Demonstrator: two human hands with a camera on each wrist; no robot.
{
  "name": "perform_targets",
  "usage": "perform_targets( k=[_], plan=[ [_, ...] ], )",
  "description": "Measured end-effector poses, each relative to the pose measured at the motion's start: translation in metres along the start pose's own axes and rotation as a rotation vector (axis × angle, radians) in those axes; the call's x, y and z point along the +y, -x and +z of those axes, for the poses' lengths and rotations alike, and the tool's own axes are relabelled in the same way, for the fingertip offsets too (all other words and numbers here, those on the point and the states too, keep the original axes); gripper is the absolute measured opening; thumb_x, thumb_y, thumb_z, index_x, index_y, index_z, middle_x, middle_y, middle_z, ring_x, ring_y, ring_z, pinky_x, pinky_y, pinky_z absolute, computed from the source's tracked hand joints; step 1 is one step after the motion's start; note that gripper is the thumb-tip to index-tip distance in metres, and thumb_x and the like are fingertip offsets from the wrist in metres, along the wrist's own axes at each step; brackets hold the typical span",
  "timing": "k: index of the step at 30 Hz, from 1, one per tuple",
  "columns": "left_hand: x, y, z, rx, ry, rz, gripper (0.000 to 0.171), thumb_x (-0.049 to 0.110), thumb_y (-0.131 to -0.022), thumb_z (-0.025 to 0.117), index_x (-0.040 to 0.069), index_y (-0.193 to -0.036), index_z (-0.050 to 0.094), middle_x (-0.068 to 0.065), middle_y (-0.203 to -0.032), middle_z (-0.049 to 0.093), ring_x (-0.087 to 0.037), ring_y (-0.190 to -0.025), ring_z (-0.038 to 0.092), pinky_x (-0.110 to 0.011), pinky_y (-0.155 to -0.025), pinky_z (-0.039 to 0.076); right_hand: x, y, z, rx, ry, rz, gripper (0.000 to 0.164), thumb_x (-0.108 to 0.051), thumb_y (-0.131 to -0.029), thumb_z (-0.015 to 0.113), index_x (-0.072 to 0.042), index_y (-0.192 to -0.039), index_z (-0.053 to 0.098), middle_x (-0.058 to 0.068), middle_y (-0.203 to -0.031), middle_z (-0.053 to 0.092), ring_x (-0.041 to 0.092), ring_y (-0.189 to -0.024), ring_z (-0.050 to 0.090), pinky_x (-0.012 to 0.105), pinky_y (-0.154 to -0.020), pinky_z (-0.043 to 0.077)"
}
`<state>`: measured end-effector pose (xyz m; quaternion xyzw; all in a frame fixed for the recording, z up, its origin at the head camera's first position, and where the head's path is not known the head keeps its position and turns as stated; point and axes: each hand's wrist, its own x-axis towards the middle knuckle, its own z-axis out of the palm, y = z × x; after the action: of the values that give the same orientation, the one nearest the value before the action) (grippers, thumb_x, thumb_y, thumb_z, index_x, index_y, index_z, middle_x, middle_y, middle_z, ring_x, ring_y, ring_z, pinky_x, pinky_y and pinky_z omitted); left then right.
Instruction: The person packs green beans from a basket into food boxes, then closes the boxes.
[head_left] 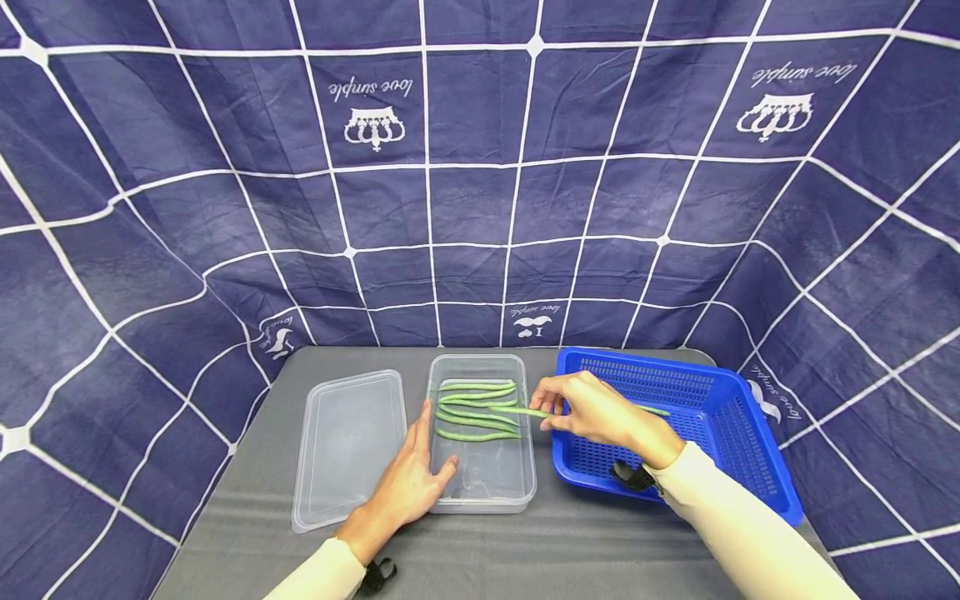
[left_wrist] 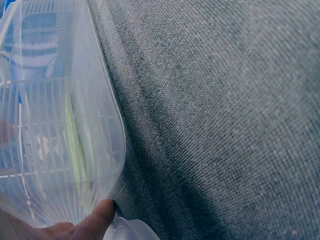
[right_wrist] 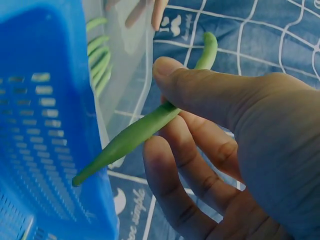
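The fingers of my right hand [head_left: 600, 412] pinch a long, slender, pale-green bean pod [right_wrist: 130, 140], thumb on one side and fingertips on the other. Its narrow tip sticks out one way, its rounded, slightly curved end the other. In the scene it lies level, the left end over the right part of a clear, rectangular plastic container [head_left: 487, 479]; whether that end touches anything there, I cannot tell.

I judge the pod very light and fairly stiff, with only a little give, so a sharp bend would probably snap it. The skin looks smooth and could roll or slip under my thumb, especially if damp. The thicker middle seems the best place to take hold, with a soft pinch: the tips look too thin to steer by, and squeezing hard might bruise it.

The fingers of my left hand [head_left: 408, 479] are straight along the container's left wall, the thumb spread away over its near part. Inside, towards the far half, several loose green pods [head_left: 477, 437] lie roughly side by side, left to right.

Right of the container, a blue perforated plastic basket [head_left: 645, 371] holds another pod [head_left: 654, 410], partly hidden by my hand. Left, a clear flat plastic lid [head_left: 348, 450] rests on the grey cloth-covered counter [head_left: 480, 558].
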<state>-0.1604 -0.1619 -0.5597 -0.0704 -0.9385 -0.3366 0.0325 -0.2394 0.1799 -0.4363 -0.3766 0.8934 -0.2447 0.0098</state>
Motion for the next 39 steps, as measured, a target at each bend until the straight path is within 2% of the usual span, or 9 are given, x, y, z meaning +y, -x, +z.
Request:
perform_targets(
  k=[6, 11, 16, 21, 24, 31, 39],
  plan=[
    [0.001, -0.001, 0.0, 0.003, 0.006, 0.006, 0.11, 0.039, -0.106, 0.079, 0.01, -0.188, 0.013, -0.025, -0.182, 0.045, -0.051, -0.159, 0.059, -0.067, -0.123, 0.055, -0.008, -0.013, 0.01, -0.001, -0.054, -0.045, 0.023, -0.019, -0.093, 0.1, -0.02, -0.11, 0.083, -0.009, -0.093, 0.081, 0.0, -0.088, 0.071, 0.03, -0.08, 0.066],
    [0.0, -0.003, 0.001, 0.008, 0.011, 0.006, 0.11, 0.04, -0.106, 0.079, 0.01, -0.188, 0.012, -0.024, -0.182, 0.046, -0.051, -0.158, 0.06, -0.067, -0.123, 0.056, -0.016, -0.025, 0.019, 0.004, -0.038, -0.06, 0.026, -0.023, -0.093, 0.1, -0.016, -0.113, 0.085, -0.009, -0.093, 0.081, 0.0, -0.088, 0.071, 0.027, -0.079, 0.063],
    [0.001, -0.003, 0.002, 0.001, 0.015, -0.006, 0.11, 0.039, -0.105, 0.079, 0.011, -0.188, 0.012, -0.024, -0.182, 0.045, -0.05, -0.158, 0.06, -0.067, -0.123, 0.056, -0.023, -0.036, 0.03, 0.004, 0.004, -0.041, 0.026, -0.024, -0.093, 0.1, -0.021, -0.114, 0.085, -0.01, -0.094, 0.08, -0.003, -0.083, 0.068, 0.021, -0.071, 0.057],
    [0.001, -0.003, 0.002, 0.006, 0.017, -0.003, 0.11, 0.039, -0.105, 0.079, 0.011, -0.188, 0.012, -0.025, -0.182, 0.044, -0.051, -0.158, 0.06, -0.067, -0.123, 0.056, -0.03, -0.047, 0.039, -0.005, 0.041, -0.002, 0.027, -0.028, -0.094, 0.1, -0.023, -0.118, 0.088, -0.011, -0.098, 0.079, -0.004, -0.074, 0.063, 0.022, -0.062, 0.053],
    [0.0, -0.003, 0.003, 0.008, 0.019, 0.0, 0.11, 0.038, -0.105, 0.079, 0.011, -0.188, 0.012, -0.025, -0.183, 0.044, -0.05, -0.159, 0.059, -0.067, -0.123, 0.056, -0.033, -0.054, 0.044, -0.005, 0.051, 0.012, 0.027, -0.029, -0.094, 0.1, -0.021, -0.117, 0.088, -0.01, -0.099, 0.079, -0.002, -0.075, 0.065, 0.024, -0.063, 0.054],
    [0.0, -0.003, 0.0, -0.008, 0.028, -0.006, 0.112, 0.039, -0.105, 0.08, 0.011, -0.188, 0.011, -0.025, -0.184, 0.042, -0.05, -0.163, 0.055, -0.067, -0.126, 0.053, -0.037, -0.068, 0.059, -0.012, 0.074, 0.037, 0.022, -0.028, -0.093, 0.101, -0.026, -0.108, 0.085, -0.014, -0.097, 0.079, 0.001, -0.082, 0.069, 0.03, -0.068, 0.059],
    [0.0, -0.002, -0.002, -0.015, 0.033, -0.018, 0.114, 0.04, -0.104, 0.081, 0.011, -0.188, 0.01, -0.025, -0.184, 0.042, -0.05, -0.161, 0.057, -0.066, -0.126, 0.054, -0.039, -0.077, 0.073, -0.056, 0.072, 0.052, 0.023, -0.023, -0.092, 0.102, -0.026, -0.103, 0.082, -0.013, -0.094, 0.078, 0.003, -0.082, 0.07, 0.035, -0.069, 0.063]
  ],
)
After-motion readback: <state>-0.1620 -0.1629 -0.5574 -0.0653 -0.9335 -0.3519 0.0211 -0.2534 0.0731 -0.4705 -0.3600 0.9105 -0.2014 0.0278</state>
